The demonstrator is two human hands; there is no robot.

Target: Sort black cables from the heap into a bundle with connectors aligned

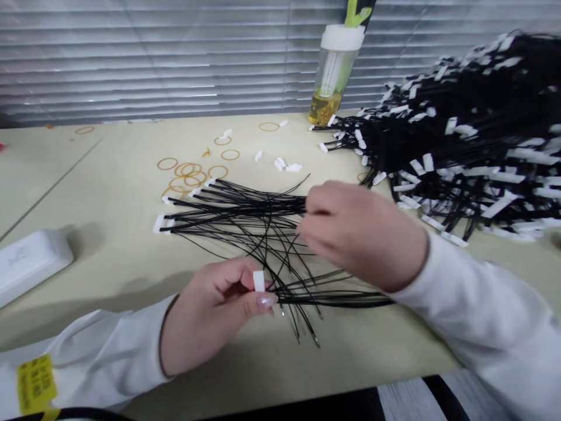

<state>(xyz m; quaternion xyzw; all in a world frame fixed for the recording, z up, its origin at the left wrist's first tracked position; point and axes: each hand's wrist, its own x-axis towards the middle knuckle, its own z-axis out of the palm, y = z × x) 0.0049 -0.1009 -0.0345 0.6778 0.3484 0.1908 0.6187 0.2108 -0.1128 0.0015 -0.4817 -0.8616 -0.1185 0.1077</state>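
Note:
My left hand (pixel 223 304) pinches a small white connector (pixel 259 281) between thumb and fingers, with black wires running from it to the right. Above the wires, my right hand (pixel 350 228) has its fingers curled together over the black wire bundle (pixel 254 204); what its fingertips hold, if anything, is hidden. White connectors (pixel 164 224) sit at the left ends of the bundle lying on the table. Loose wire ends with metal tips (pixel 315 339) spread out below the hands.
A large heap of black wires with white connectors (pixel 464 140) fills the right side. Several yellow rubber bands (pixel 188 172) and loose white connectors (pixel 280 164) lie behind the bundle. A bottle (pixel 333 76) stands against the blinds (pixel 175 58). A white case (pixel 35 260) lies at left.

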